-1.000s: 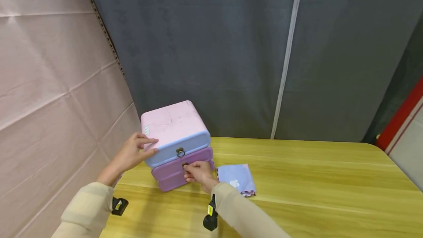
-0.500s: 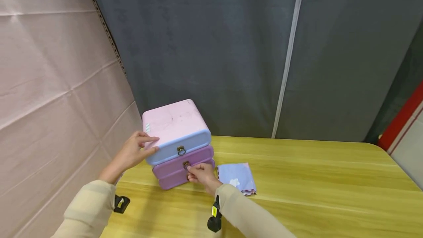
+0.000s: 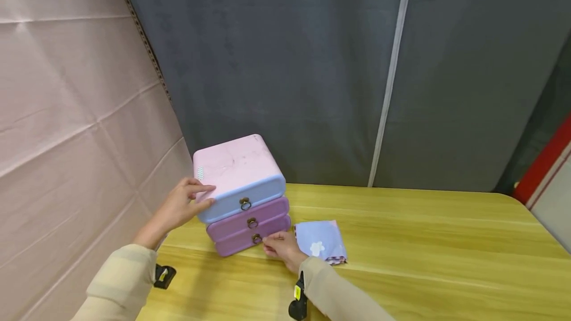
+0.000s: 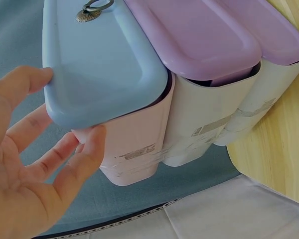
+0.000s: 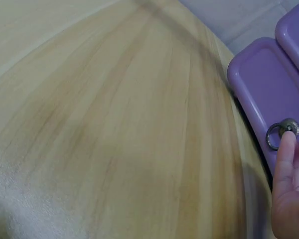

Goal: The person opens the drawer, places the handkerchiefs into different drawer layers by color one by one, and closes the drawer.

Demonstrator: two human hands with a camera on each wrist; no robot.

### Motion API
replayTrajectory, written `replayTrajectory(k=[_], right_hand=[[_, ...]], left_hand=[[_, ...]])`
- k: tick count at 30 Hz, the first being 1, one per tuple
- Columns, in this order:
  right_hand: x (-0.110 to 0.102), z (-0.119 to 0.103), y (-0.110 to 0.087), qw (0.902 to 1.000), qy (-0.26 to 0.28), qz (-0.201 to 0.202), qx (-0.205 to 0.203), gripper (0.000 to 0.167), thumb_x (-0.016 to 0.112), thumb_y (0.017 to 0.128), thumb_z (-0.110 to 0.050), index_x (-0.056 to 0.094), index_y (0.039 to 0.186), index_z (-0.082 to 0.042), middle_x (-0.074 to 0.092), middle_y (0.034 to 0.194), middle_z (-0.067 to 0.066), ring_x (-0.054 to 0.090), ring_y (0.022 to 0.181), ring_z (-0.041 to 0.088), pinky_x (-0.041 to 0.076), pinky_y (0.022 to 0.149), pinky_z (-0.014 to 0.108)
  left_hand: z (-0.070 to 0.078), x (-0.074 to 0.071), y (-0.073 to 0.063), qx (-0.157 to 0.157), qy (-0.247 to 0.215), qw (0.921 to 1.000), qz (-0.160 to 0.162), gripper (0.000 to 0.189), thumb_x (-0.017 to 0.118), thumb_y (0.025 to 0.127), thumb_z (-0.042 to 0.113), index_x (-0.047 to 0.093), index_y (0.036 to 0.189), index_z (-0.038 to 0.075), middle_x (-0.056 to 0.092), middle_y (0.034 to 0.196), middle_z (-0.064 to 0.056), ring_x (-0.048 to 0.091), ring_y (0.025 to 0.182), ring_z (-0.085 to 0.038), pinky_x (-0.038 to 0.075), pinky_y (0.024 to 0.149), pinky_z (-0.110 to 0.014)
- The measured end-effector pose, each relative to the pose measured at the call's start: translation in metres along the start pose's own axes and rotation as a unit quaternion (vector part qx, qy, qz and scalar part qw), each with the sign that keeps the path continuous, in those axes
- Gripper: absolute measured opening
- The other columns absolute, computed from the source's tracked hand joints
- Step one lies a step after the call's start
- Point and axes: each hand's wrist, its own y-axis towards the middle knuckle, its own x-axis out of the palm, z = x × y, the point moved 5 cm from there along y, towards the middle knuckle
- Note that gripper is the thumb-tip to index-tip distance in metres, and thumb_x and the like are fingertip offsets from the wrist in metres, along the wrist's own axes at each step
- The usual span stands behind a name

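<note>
A three-tier drawer box (image 3: pixel 236 160) stands on the table, pink on top, with a blue top drawer (image 3: pixel 263 189) and purple middle (image 3: pixel 272 209) and bottom drawers (image 3: pixel 232 246). Each front carries a brass ring pull. My left hand (image 3: pixel 176 204) touches the box's upper left front corner with extended fingers, thumb by the blue drawer front. In the left wrist view a narrow dark gap shows behind the middle drawer front (image 4: pixel 204 45). My right hand (image 3: pixel 285 250) has its fingertips right at the bottom drawer's ring pull (image 5: pixel 289 127); the ring hangs down beside the thumb.
A folded blue cloth (image 3: pixel 318 239) with a white motif and patterned edge lies on the wooden table (image 3: pixel 424 251), just right of the box. A dark curtain (image 3: pixel 276 63) stands behind, and a pale pink cloth wall (image 3: pixel 89 137) rises at the left.
My right hand has let go of the middle drawer's ring pull and moved down and slightly right to the bottom drawer's pull. My left hand has stayed on the box corner.
</note>
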Motion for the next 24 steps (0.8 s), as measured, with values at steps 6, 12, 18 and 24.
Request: replayTrajectory(k=[6,12,18,24], right_hand=[[-0.001,0.006,0.002,0.9999,0.006,0.012,0.005,0.021,0.060,0.081,-0.002,0.056,0.095,0.012,0.063,0.080,0.017,0.059,0.059,0.008,0.050,0.062,0.025],[0.004,0.006,0.003,0.9998,-0.005,0.018,-0.006,0.027,0.061,0.081,-0.002,0.054,0.103,0.012,0.062,0.084,0.017,0.060,0.066,0.012,0.050,0.065,0.029],[0.009,0.009,0.005,0.9987,-0.037,0.027,-0.021,0.023,0.062,0.079,-0.001,0.057,0.098,0.012,0.062,0.080,0.012,0.060,0.069,0.017,0.050,0.064,0.031],[0.014,0.011,0.006,0.9979,-0.040,0.044,-0.026,0.016,0.064,0.078,-0.003,0.058,0.087,0.009,0.063,0.077,0.015,0.061,0.064,0.017,0.051,0.059,0.030]], left_hand=[[0.004,0.001,0.001,0.005,0.006,1.0000,0.004,0.033,0.067,0.078,0.017,0.063,0.107,0.000,0.045,0.103,-0.019,0.047,0.082,-0.029,0.040,0.060,-0.031],[0.006,0.002,0.002,0.014,0.007,0.9999,0.007,0.033,0.068,0.077,0.015,0.063,0.106,-0.002,0.046,0.101,-0.017,0.045,0.079,-0.027,0.038,0.060,-0.031],[0.004,0.001,0.001,0.010,0.007,0.9999,0.007,0.032,0.068,0.077,0.013,0.063,0.105,-0.002,0.046,0.100,-0.017,0.045,0.079,-0.027,0.038,0.060,-0.030],[0.002,0.001,0.000,0.005,0.011,0.9999,0.007,0.033,0.067,0.077,0.013,0.063,0.106,-0.002,0.045,0.100,-0.016,0.044,0.079,-0.027,0.038,0.060,-0.030]])
